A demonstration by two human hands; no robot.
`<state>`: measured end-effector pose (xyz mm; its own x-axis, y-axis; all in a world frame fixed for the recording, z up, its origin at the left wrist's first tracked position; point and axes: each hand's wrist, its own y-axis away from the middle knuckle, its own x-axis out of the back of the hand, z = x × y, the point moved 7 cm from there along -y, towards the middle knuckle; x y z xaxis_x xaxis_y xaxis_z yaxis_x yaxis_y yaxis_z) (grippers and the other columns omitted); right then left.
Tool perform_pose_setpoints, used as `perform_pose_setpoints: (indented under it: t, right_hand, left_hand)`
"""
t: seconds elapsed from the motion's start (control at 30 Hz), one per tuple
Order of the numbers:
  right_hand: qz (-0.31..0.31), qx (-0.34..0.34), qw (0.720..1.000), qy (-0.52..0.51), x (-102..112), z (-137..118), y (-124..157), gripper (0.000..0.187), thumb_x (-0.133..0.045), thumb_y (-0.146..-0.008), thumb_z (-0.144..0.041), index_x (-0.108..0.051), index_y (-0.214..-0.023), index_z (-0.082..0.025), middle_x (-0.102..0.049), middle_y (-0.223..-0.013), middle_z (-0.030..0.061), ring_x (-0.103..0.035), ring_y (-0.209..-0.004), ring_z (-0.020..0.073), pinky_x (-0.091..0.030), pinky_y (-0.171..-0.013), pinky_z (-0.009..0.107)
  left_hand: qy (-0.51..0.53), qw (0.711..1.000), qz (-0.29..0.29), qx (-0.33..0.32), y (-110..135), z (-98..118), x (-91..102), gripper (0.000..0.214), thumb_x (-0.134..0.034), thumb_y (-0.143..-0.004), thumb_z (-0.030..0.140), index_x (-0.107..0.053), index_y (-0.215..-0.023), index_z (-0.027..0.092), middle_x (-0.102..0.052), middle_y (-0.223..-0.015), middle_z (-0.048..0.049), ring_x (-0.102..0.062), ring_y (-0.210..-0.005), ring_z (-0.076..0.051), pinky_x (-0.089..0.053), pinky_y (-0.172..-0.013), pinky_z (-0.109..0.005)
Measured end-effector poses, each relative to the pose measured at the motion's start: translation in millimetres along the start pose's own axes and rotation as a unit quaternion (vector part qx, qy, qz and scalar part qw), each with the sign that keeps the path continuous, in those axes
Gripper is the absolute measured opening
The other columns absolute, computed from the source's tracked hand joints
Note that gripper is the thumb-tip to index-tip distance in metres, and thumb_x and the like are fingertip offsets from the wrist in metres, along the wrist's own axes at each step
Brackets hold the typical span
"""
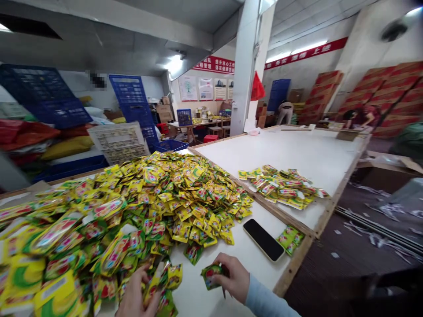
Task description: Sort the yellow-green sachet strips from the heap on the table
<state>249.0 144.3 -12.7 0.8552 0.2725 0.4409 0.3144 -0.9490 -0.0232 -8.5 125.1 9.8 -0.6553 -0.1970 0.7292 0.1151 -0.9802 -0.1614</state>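
Observation:
My right hand (236,278) pinches a small green packet (209,276) above the white tabletop. A thin dark pointed thing sticks out below those fingers; its kind is unclear. At the near edge of the big heap of packets (185,185), my left hand (134,293) has its fingers curled around several yellow and green packets (155,284). The heap is of shiny small packets in yellow and green with red print. Larger yellow packets (57,290) lie on its left side. One green packet (193,252) lies at the heap's edge, between my hands.
A black-screened phone (264,239) lies right of my right hand, beside green packets (291,239). Past a wooden strip (277,211) is a smaller packet pile (284,185). Blue crates (132,99) stand behind, stacked cartons (380,97) at right. Two people work far back.

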Motion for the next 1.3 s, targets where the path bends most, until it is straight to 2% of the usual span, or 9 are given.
perform_pose_setpoints:
  t: [0.07, 0.27, 0.4, 0.6, 0.73, 0.93, 1.13, 1.2, 1.3]
  right_hand:
    - [-0.018, -0.003, 0.997, -0.071, -5, -8, -5, 0.027, -0.06, -0.075, -0.041, -0.055, -0.084, -0.016, -0.063, -0.072, 0.0019, -0.055, -0.054, 0.0116, -0.043, -0.047, 0.021]
    - [-0.046, 0.034, 0.952, -0.301, -5, -65, -15, 0.034, -0.068, -0.069, -0.042, -0.055, -0.087, -0.017, -0.056, -0.067, -0.0018, -0.045, -0.043, 0.0061, -0.038, -0.038, 0.018]
    - [-0.064, 0.121, 0.983, -0.123, -1, -96, -15, 0.017, -0.071, -0.068, -0.03, -0.067, -0.08, -0.017, -0.053, -0.081, 0.0021, -0.054, -0.073, 0.0141, -0.046, -0.061, 0.025]
    - [-0.174, 0.152, 0.955, 0.185, -12, -103, 3, 0.02, -0.067, -0.066, -0.013, -0.07, -0.083, -0.023, -0.054, -0.085, 0.0024, -0.054, -0.072, 0.0159, -0.045, -0.068, 0.029]
    - [-0.211, 0.185, 0.955, 0.097, -8, -111, 12, 0.035, -0.06, -0.065, -0.01, -0.061, -0.098, -0.021, -0.057, -0.091, 0.0033, -0.055, -0.071, 0.0135, -0.047, -0.06, 0.022]
    - [-0.206, 0.193, 0.959, -0.003, -9, -93, 20, 0.014, -0.057, -0.075, -0.02, -0.068, -0.069, -0.016, -0.059, -0.067, 0.0031, -0.054, -0.057, 0.0103, -0.044, -0.052, 0.02]
    - [-0.268, 0.036, 0.956, -0.111, -18, -50, 31, 0.036, -0.065, -0.07, -0.046, -0.066, -0.09, -0.016, -0.063, -0.08, 0.0052, -0.051, -0.041, 0.0056, -0.038, -0.035, 0.015]
    - [-0.186, 0.077, 0.979, -0.032, 7, -46, 20, 0.03, -0.064, -0.072, -0.045, -0.066, -0.074, -0.015, -0.06, -0.065, 0.0027, -0.054, -0.047, 0.0099, -0.044, -0.041, 0.019]
    - [-0.059, 0.192, 0.97, 0.135, 80, -46, -5, 0.03, -0.048, -0.085, -0.04, -0.066, -0.073, -0.018, -0.063, -0.067, 0.0051, -0.06, -0.062, 0.0162, -0.049, -0.057, 0.027]
  left_hand:
    - [0.158, 0.986, -0.002, 0.054, 19, 10, -14.5, 0.032, -0.048, -0.072, 0.046, -0.039, -0.092, 0.023, -0.06, -0.101, -0.0086, -0.059, -0.093, -0.025, -0.044, -0.083, -0.037]
    - [0.496, 0.828, -0.186, 0.184, 62, 45, -86.6, 0.067, -0.075, -0.053, 0.05, -0.044, -0.105, 0.02, -0.061, -0.079, -0.0025, -0.059, -0.069, -0.017, -0.045, -0.065, -0.029]
    - [0.491, 0.832, -0.215, 0.145, 66, 50, -93.5, 0.071, -0.076, -0.054, 0.046, -0.047, -0.112, 0.019, -0.058, -0.071, -0.0002, -0.055, -0.064, -0.014, -0.043, -0.064, -0.026]
    - [0.454, 0.842, -0.283, 0.075, 69, 61, -96.1, 0.115, -0.073, -0.062, 0.033, 0.012, -0.138, 0.02, -0.061, -0.074, -0.0016, -0.056, -0.062, -0.015, -0.043, -0.059, -0.026]
    - [0.496, 0.818, -0.29, 0.026, 67, 60, -94.3, 0.107, -0.072, -0.061, 0.039, -0.003, -0.14, 0.023, -0.057, -0.115, -0.0134, -0.059, -0.09, -0.023, -0.045, -0.077, -0.034]
    - [0.497, 0.812, -0.305, -0.005, 65, 51, -99.2, 0.096, -0.077, -0.054, 0.041, -0.03, -0.136, 0.025, -0.042, -0.133, -0.01, -0.04, -0.121, -0.032, -0.026, -0.102, -0.043]
    - [0.547, 0.747, -0.374, 0.053, 75, 83, -119.7, 0.127, -0.077, -0.057, 0.037, 0.02, -0.137, 0.022, -0.061, -0.098, -0.0102, -0.061, -0.073, -0.018, -0.045, -0.068, -0.032]
    - [0.491, 0.789, -0.369, 0.019, 69, 94, -117.4, 0.124, -0.076, -0.057, 0.039, 0.016, -0.138, 0.02, -0.061, -0.101, -0.0117, -0.061, -0.083, -0.021, -0.045, -0.075, -0.035]
    - [0.241, 0.947, -0.21, -0.036, 40, 84, -88.1, 0.074, -0.061, -0.072, 0.043, -0.029, -0.135, 0.021, -0.053, -0.119, -0.0131, -0.05, -0.109, -0.027, -0.035, -0.096, -0.04]
